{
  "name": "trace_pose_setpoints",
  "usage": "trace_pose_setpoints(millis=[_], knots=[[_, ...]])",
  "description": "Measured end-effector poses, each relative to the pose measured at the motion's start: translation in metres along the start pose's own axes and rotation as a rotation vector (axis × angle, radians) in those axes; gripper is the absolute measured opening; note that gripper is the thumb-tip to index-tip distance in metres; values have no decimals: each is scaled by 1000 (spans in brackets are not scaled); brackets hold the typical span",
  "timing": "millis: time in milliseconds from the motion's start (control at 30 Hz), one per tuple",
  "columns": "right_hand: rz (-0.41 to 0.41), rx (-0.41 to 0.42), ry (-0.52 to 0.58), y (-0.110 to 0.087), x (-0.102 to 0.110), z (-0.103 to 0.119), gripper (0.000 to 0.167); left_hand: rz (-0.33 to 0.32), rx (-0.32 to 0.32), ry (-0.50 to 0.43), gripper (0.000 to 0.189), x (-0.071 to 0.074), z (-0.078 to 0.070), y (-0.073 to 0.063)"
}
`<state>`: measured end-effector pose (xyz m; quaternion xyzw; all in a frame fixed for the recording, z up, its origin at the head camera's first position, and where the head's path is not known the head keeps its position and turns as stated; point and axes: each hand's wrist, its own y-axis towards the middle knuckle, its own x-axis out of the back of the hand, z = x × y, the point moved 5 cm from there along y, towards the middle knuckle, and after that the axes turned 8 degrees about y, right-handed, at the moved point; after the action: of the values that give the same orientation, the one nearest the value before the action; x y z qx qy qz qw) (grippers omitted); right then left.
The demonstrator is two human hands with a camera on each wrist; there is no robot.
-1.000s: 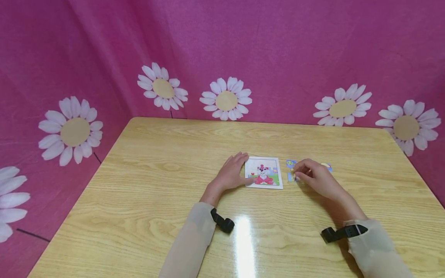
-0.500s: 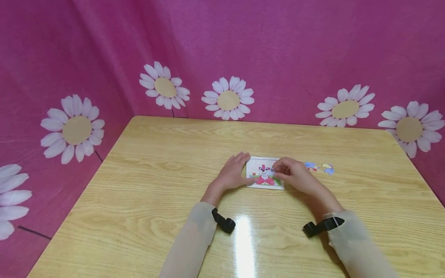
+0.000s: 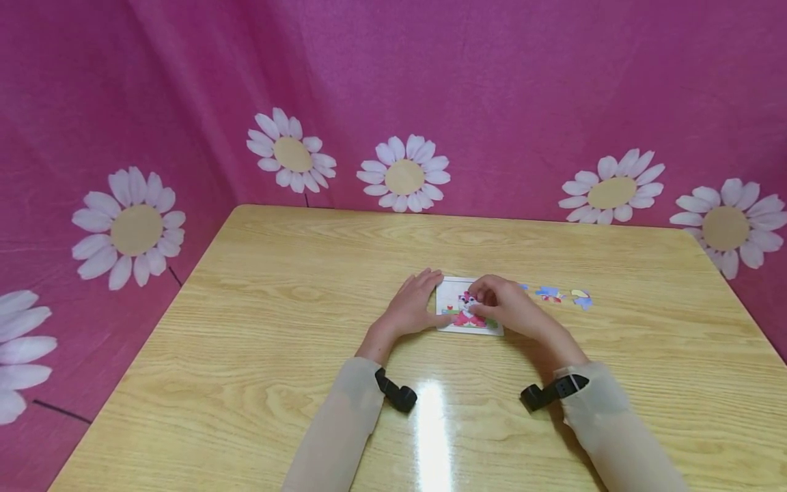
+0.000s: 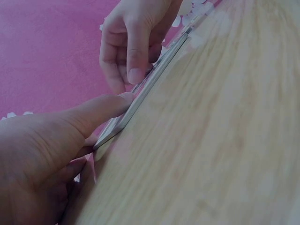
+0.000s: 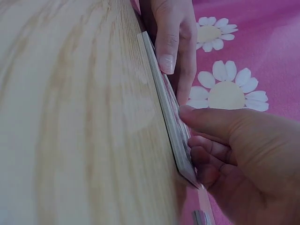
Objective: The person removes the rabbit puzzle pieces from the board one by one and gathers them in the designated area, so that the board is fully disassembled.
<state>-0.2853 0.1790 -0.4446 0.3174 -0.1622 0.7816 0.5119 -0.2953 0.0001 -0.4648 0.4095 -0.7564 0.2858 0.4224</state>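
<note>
Pink and white, an animal picture (image 3: pixel 466 320) lies right under our right hand (image 3: pixel 515 309). We see the fingers curl in near the thumb, but we cannot tell if they pinch anything. Around that spot is the puzzle board (image 3: pixel 453 298), which looks nearly square, so we find no clear long side. Our left hand (image 3: pixel 408 306) rests on its left edge, thumb and fingers spread. Loose pieces (image 3: pixel 548 292) lie on the table (image 3: pixel 307 287) past our right hand, the nearer one.
</note>
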Motion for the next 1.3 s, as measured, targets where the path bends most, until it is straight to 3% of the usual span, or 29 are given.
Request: trace_pose_setpoints(millis=[367, 867, 1300], knots=[[82, -70, -12, 7, -1, 1, 29, -1, 2, 16, 88, 1, -1, 1], [170, -148, 45, 12, -2, 5, 27, -47, 75, 65, 97, -3, -7, 0], [62, -42, -4, 8, 1, 4, 28, -45, 83, 77, 98, -6, -8, 2]])
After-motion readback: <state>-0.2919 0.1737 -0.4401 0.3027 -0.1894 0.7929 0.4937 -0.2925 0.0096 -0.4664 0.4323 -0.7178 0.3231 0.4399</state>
